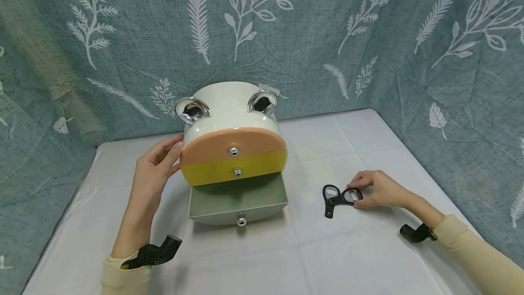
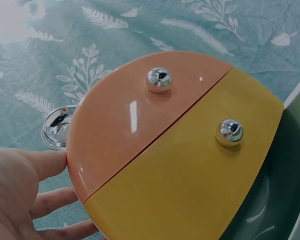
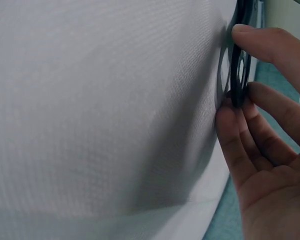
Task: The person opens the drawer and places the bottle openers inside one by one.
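Observation:
A frog-shaped drawer box (image 1: 229, 110) stands at the back of the table, with an orange drawer (image 1: 213, 144), a yellow drawer (image 1: 262, 163) and a green drawer (image 1: 241, 195), the lowest, pulled out. My left hand (image 1: 153, 172) rests against the box's left side, fingers extended and thumb near the orange front edge in the left wrist view. To the right, my right hand (image 1: 380, 189) pinches one loop of a black two-looped tool (image 1: 333, 200) with a short stub, low over the table. Its exact kind is unclear.
A white cloth (image 1: 327, 254) covers the table. Patterned green-blue curtains (image 1: 311, 58) close off the back and sides. Two shiny eye pieces (image 1: 263, 102) stick up from the box, and round metal knobs (image 1: 241, 220) protrude from the drawers.

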Demonstrator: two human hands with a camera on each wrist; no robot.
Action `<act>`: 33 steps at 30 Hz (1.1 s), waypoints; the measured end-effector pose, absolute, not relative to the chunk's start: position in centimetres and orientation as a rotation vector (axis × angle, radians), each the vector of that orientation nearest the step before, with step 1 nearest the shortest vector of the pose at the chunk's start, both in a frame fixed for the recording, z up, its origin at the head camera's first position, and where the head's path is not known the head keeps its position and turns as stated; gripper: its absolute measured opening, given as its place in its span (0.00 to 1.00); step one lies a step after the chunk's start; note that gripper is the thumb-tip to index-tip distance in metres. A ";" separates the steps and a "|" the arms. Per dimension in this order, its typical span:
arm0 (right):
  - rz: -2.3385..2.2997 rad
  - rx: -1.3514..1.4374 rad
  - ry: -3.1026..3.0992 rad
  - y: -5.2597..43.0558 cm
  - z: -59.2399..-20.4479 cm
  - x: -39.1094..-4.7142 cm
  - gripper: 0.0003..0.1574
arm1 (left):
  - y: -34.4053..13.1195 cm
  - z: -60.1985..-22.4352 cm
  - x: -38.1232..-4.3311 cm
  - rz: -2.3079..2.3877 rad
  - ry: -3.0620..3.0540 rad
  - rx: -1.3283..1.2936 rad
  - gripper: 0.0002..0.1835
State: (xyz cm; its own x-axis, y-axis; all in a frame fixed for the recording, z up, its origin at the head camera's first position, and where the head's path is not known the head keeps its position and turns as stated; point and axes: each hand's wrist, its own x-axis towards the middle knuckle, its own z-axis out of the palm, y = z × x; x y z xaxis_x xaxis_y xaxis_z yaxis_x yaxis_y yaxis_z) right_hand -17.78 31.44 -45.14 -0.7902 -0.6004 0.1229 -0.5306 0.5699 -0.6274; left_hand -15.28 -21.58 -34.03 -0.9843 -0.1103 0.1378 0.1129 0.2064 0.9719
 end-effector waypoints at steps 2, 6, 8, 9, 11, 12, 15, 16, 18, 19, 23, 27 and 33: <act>-1.010 -0.980 2.702 31.4 -45.1 -17.8 0.29 | -21.6 -34.1 -15.3 -1.868 -2.300 -0.008 0.30; -1.015 -0.993 2.714 31.4 -45.1 -17.8 0.28 | -21.7 -34.1 -15.4 -1.867 -2.296 -0.015 0.30; -1.027 -0.981 2.721 31.3 -45.2 -17.9 0.27 | -21.7 -34.2 -15.4 -1.867 -2.295 -0.015 0.30; -1.031 -0.978 2.726 31.3 -45.2 -17.9 0.27 | -21.7 -34.2 -15.4 -1.869 -2.293 -0.014 0.30; -1.035 -0.973 2.740 31.2 -45.3 -17.9 0.26 | -21.8 -34.2 -15.4 -1.869 -2.294 -0.011 0.30; -1.037 -0.975 2.744 31.2 -45.3 -17.9 0.26 | -21.8 -34.1 -15.4 -1.868 -2.296 -0.009 0.30; -1.039 -0.984 2.773 31.1 -45.3 -18.0 0.24 | -21.8 -34.1 -15.3 -1.867 -2.299 -0.006 0.30; -1.042 -0.988 2.784 31.0 -45.3 -18.0 0.24 | -21.8 -34.1 -15.3 -1.868 -2.300 -0.005 0.30; -1.052 -0.997 2.803 30.9 -45.3 -18.1 0.23 | -21.9 -34.0 -15.3 -1.875 -2.297 -0.007 0.30; -1.062 -1.005 2.815 30.7 -45.3 -18.1 0.23 | -21.8 -34.0 -15.3 -1.876 -2.296 -0.008 0.30; -1.137 -1.057 2.829 30.0 -45.0 -18.3 0.23 | -21.8 -34.0 -15.4 -1.877 -2.296 -0.007 0.30; -1.213 -1.086 2.831 28.9 -44.7 -18.3 0.23 | -21.8 -34.0 -15.3 -1.872 -2.298 -0.001 0.31; -1.268 -1.104 2.837 27.4 -44.2 -18.4 0.25 | -21.7 -33.9 -15.4 -1.898 -2.295 0.006 0.30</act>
State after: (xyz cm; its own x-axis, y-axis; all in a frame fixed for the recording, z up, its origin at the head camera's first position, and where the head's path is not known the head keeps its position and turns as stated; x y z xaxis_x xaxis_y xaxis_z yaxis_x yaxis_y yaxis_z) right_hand -18.39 27.38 -44.17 -0.7649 -0.5128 0.3898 -0.6325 0.4834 -0.6052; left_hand -15.42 -21.71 -33.88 -0.9867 -0.1069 0.1227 0.1004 0.1934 0.9760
